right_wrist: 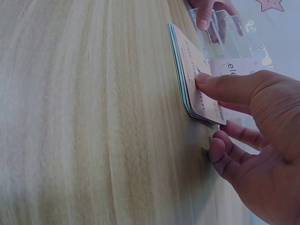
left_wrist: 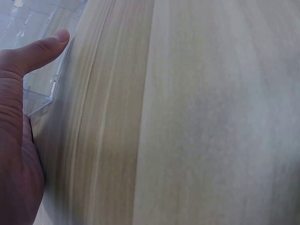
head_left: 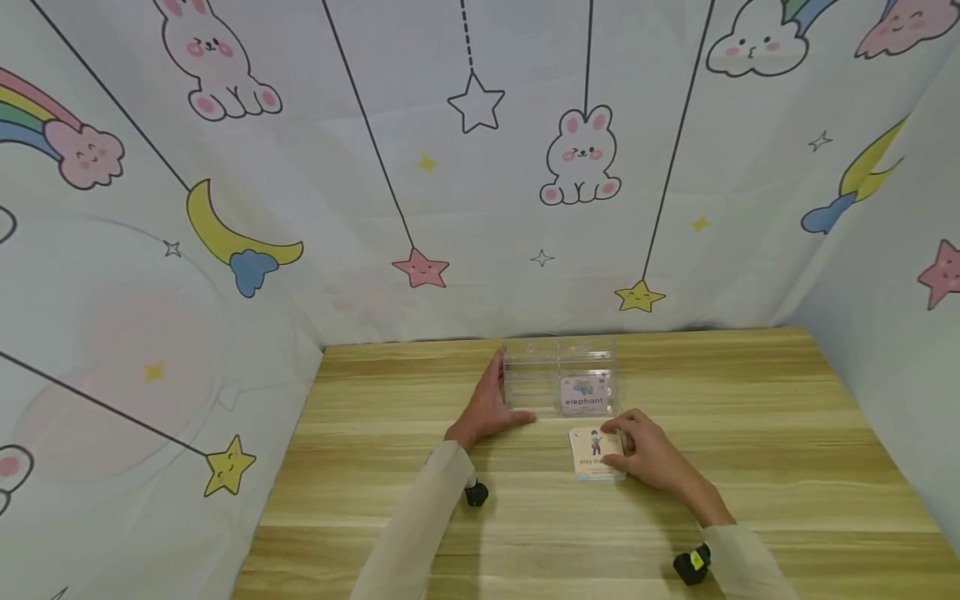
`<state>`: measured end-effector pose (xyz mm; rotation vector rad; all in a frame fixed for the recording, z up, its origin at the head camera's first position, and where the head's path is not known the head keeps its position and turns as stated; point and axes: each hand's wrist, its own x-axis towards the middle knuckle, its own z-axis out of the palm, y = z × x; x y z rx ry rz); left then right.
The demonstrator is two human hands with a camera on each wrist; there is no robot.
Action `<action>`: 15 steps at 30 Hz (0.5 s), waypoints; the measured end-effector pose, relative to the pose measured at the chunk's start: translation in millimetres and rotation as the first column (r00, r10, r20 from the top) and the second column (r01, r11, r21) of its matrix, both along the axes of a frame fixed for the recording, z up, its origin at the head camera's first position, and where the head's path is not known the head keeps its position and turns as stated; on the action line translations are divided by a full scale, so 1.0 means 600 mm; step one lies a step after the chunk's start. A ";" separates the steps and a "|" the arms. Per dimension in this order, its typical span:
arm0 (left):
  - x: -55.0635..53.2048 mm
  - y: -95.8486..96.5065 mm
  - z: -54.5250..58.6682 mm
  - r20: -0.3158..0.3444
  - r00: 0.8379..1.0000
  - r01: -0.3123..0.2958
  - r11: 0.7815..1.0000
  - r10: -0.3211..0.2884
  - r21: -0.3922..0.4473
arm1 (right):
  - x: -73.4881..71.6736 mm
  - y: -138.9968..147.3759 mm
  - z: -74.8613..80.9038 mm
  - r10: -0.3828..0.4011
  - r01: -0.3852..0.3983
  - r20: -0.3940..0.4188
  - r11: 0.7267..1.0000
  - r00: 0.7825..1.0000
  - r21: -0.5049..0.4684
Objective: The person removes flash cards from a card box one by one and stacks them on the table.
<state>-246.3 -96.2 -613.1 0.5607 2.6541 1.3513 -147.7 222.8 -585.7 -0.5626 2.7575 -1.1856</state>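
Observation:
A clear plastic box [head_left: 531, 402] with two compartments lies near the table's back edge. Its right compartment holds an elephant card [head_left: 585, 402]; the table shows through the left one. My left hand [head_left: 487, 408] rests against the box's left side, fingers straight along it and thumb stretched across the front edge. Just in front of the box, my right hand [head_left: 651, 454] pinches a stack of picture cards [head_left: 587, 461] by its right side. In the right wrist view, the thumb presses on the top of the card stack [right_wrist: 190, 70], which is tilted; some fingertips are hidden behind it.
The wood-grain table [head_left: 390, 400] meets a white cloth backdrop [head_left: 495, 208] printed with rabbits, stars and moons at its back. More of this cloth stands along the left and right sides. A dark wrist camera [head_left: 476, 494] sits on the left sleeve, another [head_left: 690, 567] on the right.

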 end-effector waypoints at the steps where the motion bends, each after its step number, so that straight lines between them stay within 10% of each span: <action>1: 0.000 0.000 0.000 0.003 1.000 -0.001 1.000 0.001 -0.002 | 0.000 0.000 0.000 0.003 -0.003 0.005 1.000 1.000 0.006; 15: 0.000 0.000 -0.002 -0.012 1.000 0.009 1.000 -0.009 0.005 | -0.008 0.005 0.006 -0.031 0.032 -0.016 0.999 0.999 0.043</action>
